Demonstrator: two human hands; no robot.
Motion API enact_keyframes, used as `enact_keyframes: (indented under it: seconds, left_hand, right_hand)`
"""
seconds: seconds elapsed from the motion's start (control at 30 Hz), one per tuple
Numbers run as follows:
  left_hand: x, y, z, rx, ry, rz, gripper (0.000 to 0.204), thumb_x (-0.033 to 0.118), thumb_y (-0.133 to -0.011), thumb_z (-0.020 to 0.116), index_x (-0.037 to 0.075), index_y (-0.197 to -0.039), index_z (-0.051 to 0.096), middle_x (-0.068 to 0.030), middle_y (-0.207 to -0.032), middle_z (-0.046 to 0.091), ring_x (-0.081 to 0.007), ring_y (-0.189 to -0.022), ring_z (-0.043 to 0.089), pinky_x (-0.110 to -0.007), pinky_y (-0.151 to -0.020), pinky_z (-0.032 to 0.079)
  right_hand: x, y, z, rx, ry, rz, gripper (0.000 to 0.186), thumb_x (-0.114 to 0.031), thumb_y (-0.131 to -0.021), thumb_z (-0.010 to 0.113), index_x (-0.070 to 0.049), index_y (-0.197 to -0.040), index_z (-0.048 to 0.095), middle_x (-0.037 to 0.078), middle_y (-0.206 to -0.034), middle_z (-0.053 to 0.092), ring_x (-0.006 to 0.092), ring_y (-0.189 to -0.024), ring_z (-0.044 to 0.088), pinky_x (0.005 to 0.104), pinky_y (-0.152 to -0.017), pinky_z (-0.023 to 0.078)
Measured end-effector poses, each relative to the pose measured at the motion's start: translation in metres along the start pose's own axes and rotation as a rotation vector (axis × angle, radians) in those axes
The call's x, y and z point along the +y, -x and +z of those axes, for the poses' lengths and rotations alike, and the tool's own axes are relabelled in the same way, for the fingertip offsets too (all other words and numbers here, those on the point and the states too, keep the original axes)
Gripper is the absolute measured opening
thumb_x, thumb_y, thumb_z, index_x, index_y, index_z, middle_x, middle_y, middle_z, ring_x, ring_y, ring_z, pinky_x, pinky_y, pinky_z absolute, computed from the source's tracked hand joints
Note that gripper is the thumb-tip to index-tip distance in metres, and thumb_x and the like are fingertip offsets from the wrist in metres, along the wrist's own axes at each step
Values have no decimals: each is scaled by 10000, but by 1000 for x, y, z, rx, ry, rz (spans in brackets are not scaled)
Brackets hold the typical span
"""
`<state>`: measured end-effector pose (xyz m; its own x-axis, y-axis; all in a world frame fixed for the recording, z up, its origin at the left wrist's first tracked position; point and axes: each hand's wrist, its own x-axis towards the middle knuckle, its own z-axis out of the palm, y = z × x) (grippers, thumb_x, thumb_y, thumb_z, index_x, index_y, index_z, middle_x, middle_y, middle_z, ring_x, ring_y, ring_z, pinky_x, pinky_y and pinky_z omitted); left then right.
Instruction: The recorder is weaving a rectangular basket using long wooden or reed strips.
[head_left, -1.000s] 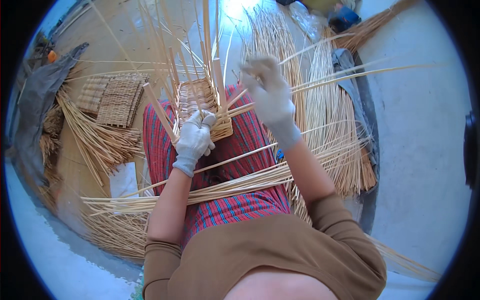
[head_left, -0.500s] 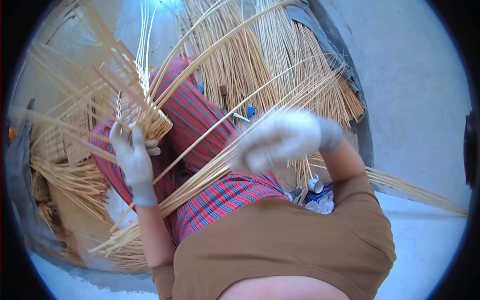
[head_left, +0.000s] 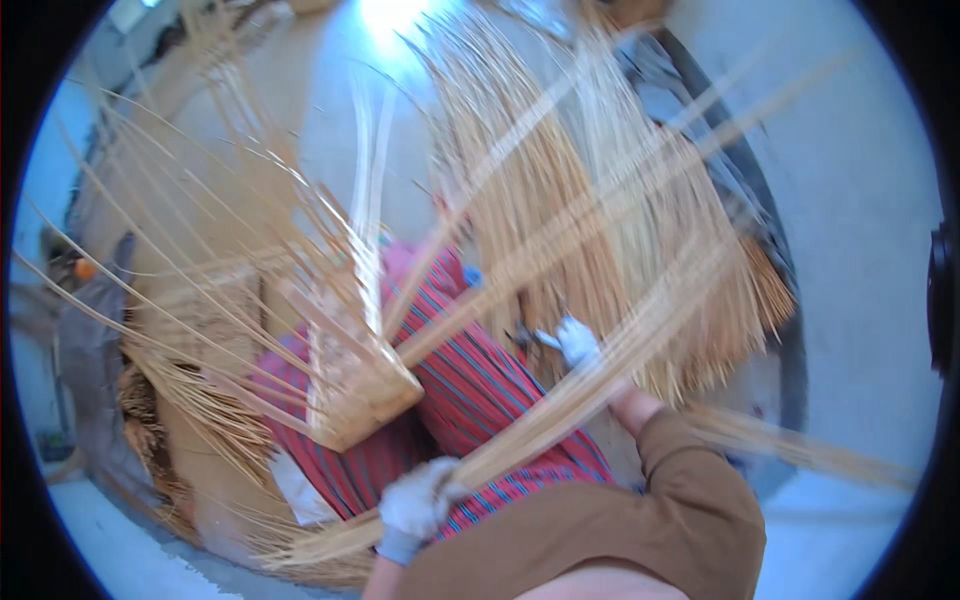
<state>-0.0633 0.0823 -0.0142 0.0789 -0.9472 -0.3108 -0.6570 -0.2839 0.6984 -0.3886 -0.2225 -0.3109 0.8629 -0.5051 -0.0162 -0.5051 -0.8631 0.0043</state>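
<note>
A partly woven wicker basket (head_left: 375,400) rests on my lap, its long unwoven rods fanning up and outward. My left hand (head_left: 418,497), in a white glove, is closed around a bundle of thin wicker rods (head_left: 540,425) that lies slantwise across my lap. My right hand (head_left: 577,343), also gloved, reaches past the bundle toward the floor beyond my right thigh. It is blurred and partly behind the rods, so whether it holds anything is unclear. A small dark object (head_left: 521,340) lies just left of its fingers.
Thick spreads of wicker rods (head_left: 530,170) cover the floor ahead and to the right. A shorter heap of rods (head_left: 205,400) and a woven panel (head_left: 195,315) lie at the left. Grey cloth (head_left: 105,350) borders the left side; a pale wall (head_left: 840,200) stands at the right.
My left hand has let go of the basket and moved down to the rod bundle. My right hand has reached forward to the floor. The whole view has shifted.
</note>
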Motion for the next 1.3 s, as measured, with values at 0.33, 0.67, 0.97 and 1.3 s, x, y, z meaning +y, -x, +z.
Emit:
enact_keyframes:
  seconds: [0.33, 0.67, 0.97, 1.3]
  left_hand:
    - [36, -8, -9, -91, -81, -329, 436, 583, -931, 610, 203, -1120, 708, -114, -970, 728, -345, -875, 703, -465, -751, 554]
    - [4, -10, 2, 238, 145, -35, 301, 374, -973, 602, 122, -1101, 706, -137, -1002, 698, -348, -955, 675, -437, -857, 544]
    - [32, -33, 0, 117, 1193, 273, 404, 332, -1029, 622, 52, -1306, 532, -40, -1000, 660, -115, -949, 624, -294, -844, 526]
    - [20, -6, -93, 650, 1161, 219, 180, 244, -1065, 555, 77, -1004, 532, -18, -621, 529, -119, -482, 528, -258, -450, 428]
  right_hand:
    - [-28, -86, -1, -600, 47, 505, 271, -488, -927, 657, -254, -994, 775, 6, -1020, 746, 226, -967, 711, 410, -759, 529]
    - [-33, 17, -135, -1153, -529, -216, 593, -475, -961, 632, -59, -1381, 582, 152, -1331, 644, 327, -1265, 591, 452, -1051, 492]
    - [-146, -68, -368, -145, -1758, -64, 315, -27, -849, 719, -26, -1090, 515, 3, -910, 515, 116, -862, 579, 312, -989, 482]
    - [-197, -170, -443, 197, -355, -395, 373, -368, -860, 770, -166, -1156, 667, 81, -855, 670, 286, -809, 679, 411, -724, 548]
